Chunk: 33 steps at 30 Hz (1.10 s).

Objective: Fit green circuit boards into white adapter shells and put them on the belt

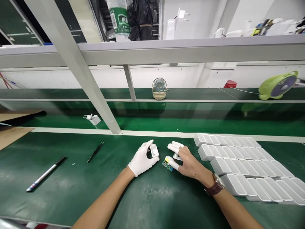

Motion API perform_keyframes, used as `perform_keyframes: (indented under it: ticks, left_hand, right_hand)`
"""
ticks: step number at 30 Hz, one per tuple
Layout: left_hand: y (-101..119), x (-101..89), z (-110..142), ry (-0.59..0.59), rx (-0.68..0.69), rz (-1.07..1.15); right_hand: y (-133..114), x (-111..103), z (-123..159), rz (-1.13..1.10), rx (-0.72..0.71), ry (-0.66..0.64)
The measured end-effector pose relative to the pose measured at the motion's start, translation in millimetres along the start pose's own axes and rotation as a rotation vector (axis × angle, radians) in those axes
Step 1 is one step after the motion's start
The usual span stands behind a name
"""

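My gloved left hand (142,160) grips a white shell (154,150); my right hand (187,160) pinches a circuit board (167,164) on the tabletop (71,178), mid-width.

White housing (154,150), green board (167,165) (green mat (95,190)).

The gloved left hand (142,160) grips a small white casing (154,150) above the green counter (71,190). The right hand (188,162), its fingers (175,147) capped in white, pinches a small circuit board (167,164) against the counter. Rows of white casings (243,165) lie just right of it, and two pens (45,174) lie well to the left
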<state>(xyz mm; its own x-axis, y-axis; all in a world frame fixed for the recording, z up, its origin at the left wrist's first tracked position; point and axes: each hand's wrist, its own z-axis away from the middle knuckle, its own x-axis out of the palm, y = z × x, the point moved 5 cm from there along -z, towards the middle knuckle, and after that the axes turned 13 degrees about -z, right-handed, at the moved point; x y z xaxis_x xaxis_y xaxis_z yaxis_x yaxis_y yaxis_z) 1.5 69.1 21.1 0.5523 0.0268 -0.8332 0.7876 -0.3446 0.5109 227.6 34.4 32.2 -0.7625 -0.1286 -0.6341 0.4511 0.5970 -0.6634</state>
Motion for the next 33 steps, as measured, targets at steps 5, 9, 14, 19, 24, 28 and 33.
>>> perform_keyframes:
  ticks: [5, 9, 14, 19, 24, 28, 33]
  left_hand:
    - [5, 3.0, 4, -0.054, 0.073, 0.009]
    - [1, 4.5, 4, -0.106, 0.017, 0.008]
    - [1, 9.5, 3, -0.089, -0.019, -0.064]
    - [5, 13.1, 5, -0.029, -0.012, -0.056]
    - [7, 5.0, 7, 0.009, -0.022, 0.045]
    - [9, -2.5, 8, 0.06, -0.027, 0.041]
    - [13, -0.6, 8, 0.073, 0.057, 0.006]
  right_hand:
    - [1, 9, 6, -0.011, 0.043, -0.267]
    - [8, 6, 5, 0.02, 0.154, -0.203]
    - [15, 11, 8, -0.009, 0.2, -0.243]
    - [17, 17, 8, -0.1, 0.249, -0.28]
    - [13, 12, 3, -0.176, 0.228, -0.185]
    - [12, 6, 0, -0.223, 0.197, -0.053]
    - [9, 1, -2, -0.274, 0.157, 0.113]
